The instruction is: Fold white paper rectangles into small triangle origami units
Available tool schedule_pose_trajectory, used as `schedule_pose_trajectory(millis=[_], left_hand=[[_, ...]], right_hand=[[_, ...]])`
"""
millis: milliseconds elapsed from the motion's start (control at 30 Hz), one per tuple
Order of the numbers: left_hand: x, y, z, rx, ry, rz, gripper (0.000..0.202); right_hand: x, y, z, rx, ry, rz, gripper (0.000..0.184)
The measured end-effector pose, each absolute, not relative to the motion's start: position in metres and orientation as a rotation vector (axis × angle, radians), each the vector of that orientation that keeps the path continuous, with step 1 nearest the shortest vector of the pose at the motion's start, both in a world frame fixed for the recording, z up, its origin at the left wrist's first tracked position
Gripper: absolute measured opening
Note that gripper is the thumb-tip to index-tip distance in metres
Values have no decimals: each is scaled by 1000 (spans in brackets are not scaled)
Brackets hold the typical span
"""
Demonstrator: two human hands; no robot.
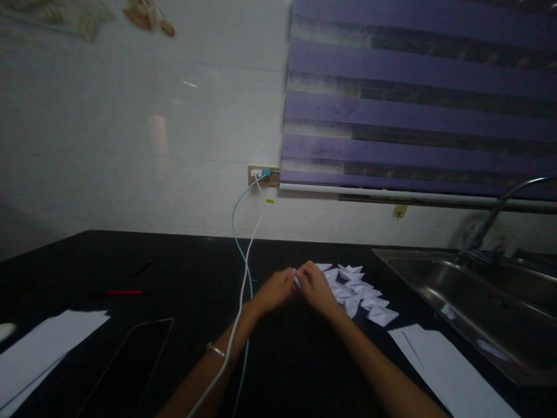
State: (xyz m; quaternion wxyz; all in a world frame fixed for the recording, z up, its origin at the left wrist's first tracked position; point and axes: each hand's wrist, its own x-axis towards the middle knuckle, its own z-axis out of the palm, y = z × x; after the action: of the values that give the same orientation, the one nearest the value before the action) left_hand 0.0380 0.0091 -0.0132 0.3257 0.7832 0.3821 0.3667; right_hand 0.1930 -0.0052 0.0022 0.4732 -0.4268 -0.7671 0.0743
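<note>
My left hand [279, 287] and my right hand [316, 284] meet over the dark countertop [187, 273]. Between their fingertips is a small piece of folded white paper [297, 278], mostly covered by the fingers. Both hands are closed on it. Just right of my right hand lies a cluster of several white paper boats [357, 287], set close together on the counter.
White paper sheets lie at left [47, 348] and right [448, 371]. A dark flat panel [130, 366] and a red pen [125, 292] are on the left. Charging cables [245, 273] cross my left forearm from the wall socket [264, 175]. A metal sink [470, 296] is at right.
</note>
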Motion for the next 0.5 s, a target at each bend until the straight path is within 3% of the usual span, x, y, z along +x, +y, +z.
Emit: schedule_pose_trajectory(millis=[500], left_hand=[[34, 8, -7, 1999, 996, 1076, 45]], right_hand=[[192, -2, -1, -1047, -1632, 407, 13]])
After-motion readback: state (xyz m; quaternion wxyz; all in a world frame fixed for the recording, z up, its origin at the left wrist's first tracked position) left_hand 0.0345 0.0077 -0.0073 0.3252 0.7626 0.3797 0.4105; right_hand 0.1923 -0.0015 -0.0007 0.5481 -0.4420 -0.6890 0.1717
